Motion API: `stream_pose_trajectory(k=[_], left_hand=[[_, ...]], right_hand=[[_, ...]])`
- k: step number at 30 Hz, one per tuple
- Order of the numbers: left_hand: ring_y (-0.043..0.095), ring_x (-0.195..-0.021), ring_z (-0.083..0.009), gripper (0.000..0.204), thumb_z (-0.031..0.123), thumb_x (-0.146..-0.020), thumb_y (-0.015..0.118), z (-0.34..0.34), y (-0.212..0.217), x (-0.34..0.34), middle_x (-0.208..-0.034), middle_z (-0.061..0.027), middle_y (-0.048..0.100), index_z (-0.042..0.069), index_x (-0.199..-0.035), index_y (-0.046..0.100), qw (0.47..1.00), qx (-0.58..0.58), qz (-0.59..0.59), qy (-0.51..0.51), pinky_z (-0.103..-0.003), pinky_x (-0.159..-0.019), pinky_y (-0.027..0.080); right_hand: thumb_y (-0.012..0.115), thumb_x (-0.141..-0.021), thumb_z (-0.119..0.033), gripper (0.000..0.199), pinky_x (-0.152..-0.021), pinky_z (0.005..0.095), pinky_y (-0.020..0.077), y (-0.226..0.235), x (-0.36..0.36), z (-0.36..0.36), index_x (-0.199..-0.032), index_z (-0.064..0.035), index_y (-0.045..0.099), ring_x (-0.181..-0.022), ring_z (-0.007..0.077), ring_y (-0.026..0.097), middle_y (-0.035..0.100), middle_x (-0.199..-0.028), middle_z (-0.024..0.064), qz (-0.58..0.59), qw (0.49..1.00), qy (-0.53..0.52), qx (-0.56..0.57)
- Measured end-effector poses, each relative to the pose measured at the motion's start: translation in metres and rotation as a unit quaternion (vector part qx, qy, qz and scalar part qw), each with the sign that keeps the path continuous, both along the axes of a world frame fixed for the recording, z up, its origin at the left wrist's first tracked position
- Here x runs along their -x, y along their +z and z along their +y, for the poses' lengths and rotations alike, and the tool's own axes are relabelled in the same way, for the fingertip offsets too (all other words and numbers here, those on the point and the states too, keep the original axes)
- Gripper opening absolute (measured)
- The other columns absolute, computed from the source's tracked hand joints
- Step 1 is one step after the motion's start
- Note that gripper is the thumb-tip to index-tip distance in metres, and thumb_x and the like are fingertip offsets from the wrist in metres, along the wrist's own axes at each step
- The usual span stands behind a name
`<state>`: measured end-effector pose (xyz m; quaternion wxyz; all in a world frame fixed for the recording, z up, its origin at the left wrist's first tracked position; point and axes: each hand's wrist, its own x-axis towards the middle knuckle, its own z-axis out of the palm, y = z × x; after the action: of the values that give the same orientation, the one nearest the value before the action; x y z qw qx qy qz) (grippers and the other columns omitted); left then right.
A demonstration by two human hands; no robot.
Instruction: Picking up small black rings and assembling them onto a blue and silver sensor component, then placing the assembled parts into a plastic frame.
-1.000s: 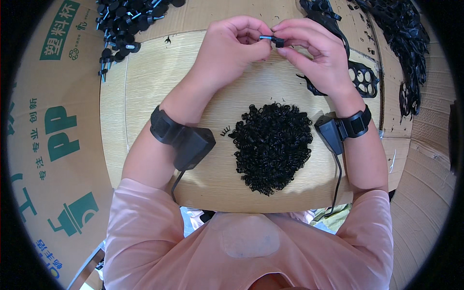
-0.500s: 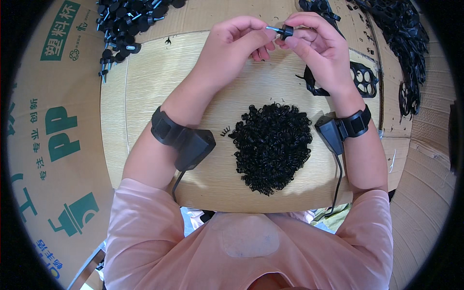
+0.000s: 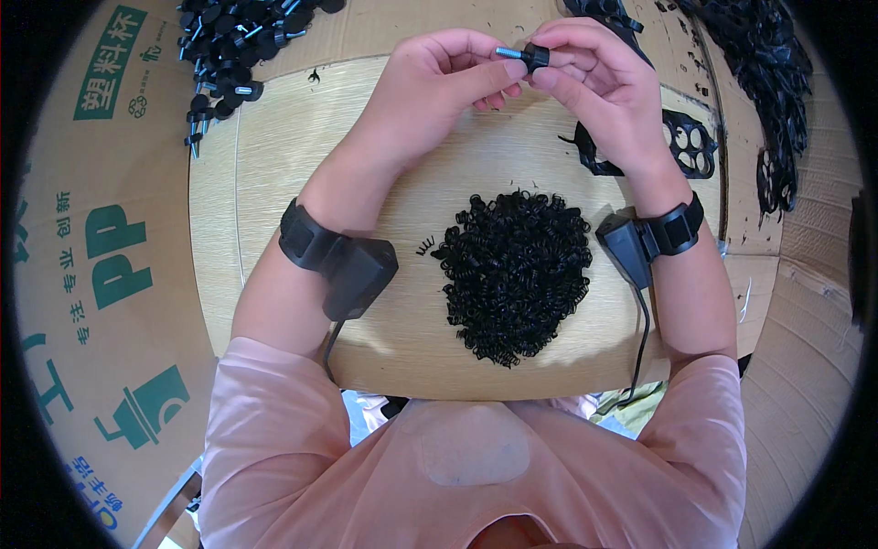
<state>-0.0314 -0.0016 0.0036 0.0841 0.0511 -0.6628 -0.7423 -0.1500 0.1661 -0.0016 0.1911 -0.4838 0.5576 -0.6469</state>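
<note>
At far left, a pile of bolts (image 3: pixel 229 44) is sitting on the cardboard, its top running out of view. Your left hand (image 3: pixel 419 99) is curling its fingers at the threaded end of a single bolt (image 3: pixel 537 57); whether they are gripping it, you cannot tell from here. That bolt is hanging between your hands above the surface (image 3: pixel 283 146), and your right hand (image 3: pixel 608 99) is pinching its black head. One piece is being worked; the heap of coils (image 3: pixel 517 279) (a few stray ones lying left of it) is looking largely unused. Farther right, your wrist is partly covering a holed sheet (image 3: pixel 688 154), and scraps (image 3: pixel 777 82) are blurring together.
</note>
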Motion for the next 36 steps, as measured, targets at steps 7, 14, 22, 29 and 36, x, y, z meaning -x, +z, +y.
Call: stream_pose_trajectory(k=[7,14,22,29,36], left_hand=[[0.062,-0.075,-0.0101,0.012,0.011,-0.089,0.064,0.0017,-0.0012,0.0015,-0.083,-0.0045,0.067,0.003,-0.099,0.065,0.999,0.034,0.004,-0.004,-0.024,-0.069,0.049],[0.060,-0.075,-0.0086,0.011,0.009,-0.090,0.063,0.0067,0.0000,0.0009,-0.083,-0.0025,0.066,0.003,-0.099,0.064,0.994,0.102,-0.010,0.021,-0.023,-0.069,0.049],[0.059,-0.072,-0.0077,0.010,0.008,-0.091,0.062,0.0059,-0.0015,0.0017,-0.084,-0.0017,0.065,0.003,-0.100,0.063,0.997,0.077,0.014,0.027,-0.021,-0.066,0.049],[0.058,-0.071,-0.0076,0.011,0.010,-0.091,0.063,0.0040,-0.0008,0.0024,-0.085,-0.0014,0.065,0.004,-0.099,0.063,0.997,0.069,0.016,0.025,-0.021,-0.066,0.048],[0.057,-0.075,-0.0071,0.011,0.011,-0.090,0.064,0.0019,-0.0018,0.0013,-0.086,-0.0002,0.064,0.004,-0.098,0.064,0.997,0.068,0.002,0.021,-0.022,-0.067,0.047]], right_hand=[[0.058,-0.085,0.012,0.031,-0.091,0.0270,0.0501,-0.0034,-0.0006,-0.0018,-0.114,0.0036,0.056,-0.105,0.0159,0.059,0.056,-0.117,0.0103,-0.014,0.999,0.010,0.035],[0.066,-0.085,0.002,0.028,-0.085,0.0247,0.0505,-0.0029,-0.0026,-0.0014,-0.111,0.0020,0.059,-0.095,0.0113,0.062,0.061,-0.107,0.0052,-0.038,0.999,0.000,0.027],[0.067,-0.084,0.001,0.024,-0.083,0.0233,0.0521,0.0054,-0.0022,0.0039,-0.107,0.0019,0.066,-0.092,0.0103,0.063,0.063,-0.103,0.0054,-0.034,0.999,-0.003,-0.018],[0.065,-0.085,0.002,0.021,-0.073,0.0203,0.0519,0.0028,-0.0012,0.0031,-0.105,0.0013,0.067,-0.082,0.0084,0.063,0.065,-0.098,0.0044,-0.049,0.999,-0.009,-0.021],[0.068,-0.084,-0.005,0.018,-0.063,0.0163,0.0443,-0.0014,-0.0018,-0.0004,-0.102,-0.0004,0.068,-0.071,0.0011,0.053,0.062,-0.085,-0.0024,-0.011,0.997,-0.041,-0.071]])
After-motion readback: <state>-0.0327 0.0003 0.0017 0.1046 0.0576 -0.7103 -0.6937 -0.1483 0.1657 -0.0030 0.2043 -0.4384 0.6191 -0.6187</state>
